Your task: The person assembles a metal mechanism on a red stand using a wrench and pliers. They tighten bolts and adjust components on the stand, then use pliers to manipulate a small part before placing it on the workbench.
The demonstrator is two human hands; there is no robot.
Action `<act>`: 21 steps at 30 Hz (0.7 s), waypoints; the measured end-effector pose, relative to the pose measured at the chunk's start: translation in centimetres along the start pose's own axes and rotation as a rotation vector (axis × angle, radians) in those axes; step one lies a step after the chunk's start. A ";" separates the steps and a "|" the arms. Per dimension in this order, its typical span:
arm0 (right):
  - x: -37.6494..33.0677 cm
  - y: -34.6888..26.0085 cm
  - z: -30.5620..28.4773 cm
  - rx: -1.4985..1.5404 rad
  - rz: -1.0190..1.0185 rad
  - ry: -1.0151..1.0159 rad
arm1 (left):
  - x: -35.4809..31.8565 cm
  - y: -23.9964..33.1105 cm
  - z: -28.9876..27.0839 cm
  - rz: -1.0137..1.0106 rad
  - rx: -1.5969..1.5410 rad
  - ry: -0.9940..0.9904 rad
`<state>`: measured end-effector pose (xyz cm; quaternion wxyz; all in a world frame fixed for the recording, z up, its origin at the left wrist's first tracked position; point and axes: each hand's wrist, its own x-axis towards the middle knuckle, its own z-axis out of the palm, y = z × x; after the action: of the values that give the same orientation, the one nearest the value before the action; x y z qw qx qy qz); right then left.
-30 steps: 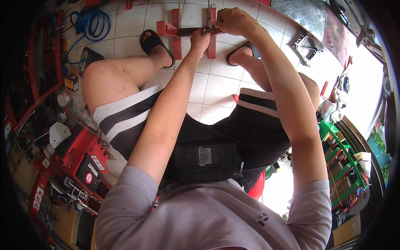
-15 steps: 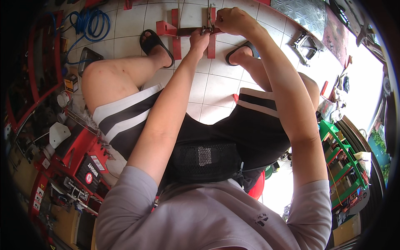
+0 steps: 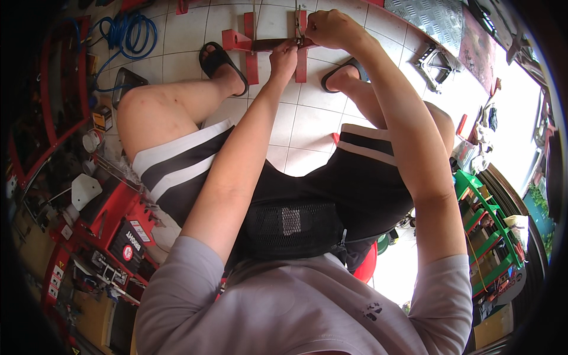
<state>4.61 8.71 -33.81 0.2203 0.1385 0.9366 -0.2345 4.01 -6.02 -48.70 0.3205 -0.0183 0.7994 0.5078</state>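
Both my arms reach far forward to a red metal frame (image 3: 251, 66) standing on the floor between my feet. My left hand (image 3: 284, 58) is closed, its fingers pinched at the crossbar near the frame's right upright. What lies between those fingertips is too small to make out. Just to the right, my right hand (image 3: 335, 29) is bent over with curled fingers beside the same upright. Its grip is hidden by the back of the hand. A thin metal rod or tool (image 3: 297, 21) rises between the hands, and a thin line runs up at the frame's left side.
A coiled blue hose (image 3: 127, 35) lies at the far left. Red tool cabinets with parts (image 3: 112, 219) line my left. On the right stand a black metal bracket (image 3: 435, 66) and a green rack (image 3: 482, 222). My sandaled feet flank the frame on white tile.
My left fingertips have shifted slightly at the crossbar, and the small shiny part seen there before is now mostly covered. The right hand stays almost in place.
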 end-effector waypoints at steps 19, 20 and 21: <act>-0.2 -0.4 -0.5 -0.009 0.001 -0.029 | -0.2 0.2 -0.1 0.054 -0.123 -0.093; -0.2 -0.4 -0.5 -0.015 0.003 -0.022 | -0.4 0.6 -0.2 0.055 -0.126 -0.093; -0.2 -0.4 -0.4 -0.020 0.005 -0.016 | -0.6 0.9 -0.3 0.055 -0.129 -0.093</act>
<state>4.54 8.56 -33.22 0.2295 0.1369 0.9368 -0.2258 3.98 -6.03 -47.57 0.3413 0.0067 0.7494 0.5673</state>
